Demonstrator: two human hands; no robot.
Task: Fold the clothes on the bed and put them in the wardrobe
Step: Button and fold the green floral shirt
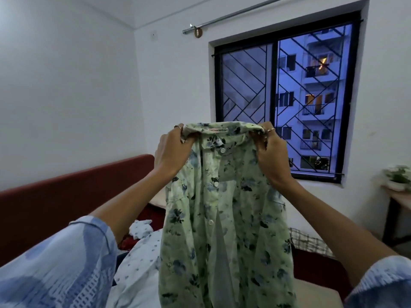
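Observation:
A light green shirt with a blue and black floral print [224,218] hangs in the air in front of me, button side toward me. My left hand [171,150] grips its left shoulder by the collar and my right hand [270,152] grips the right shoulder. Below it on the bed lie a white dotted garment [138,270] and a checked cloth [309,241]. The shirt hides much of the bed. No wardrobe is in view.
A dark red headboard [66,196] runs along the left wall. A barred window [284,101] is straight ahead. At the far right a small table [398,203] carries a potted plant [398,176].

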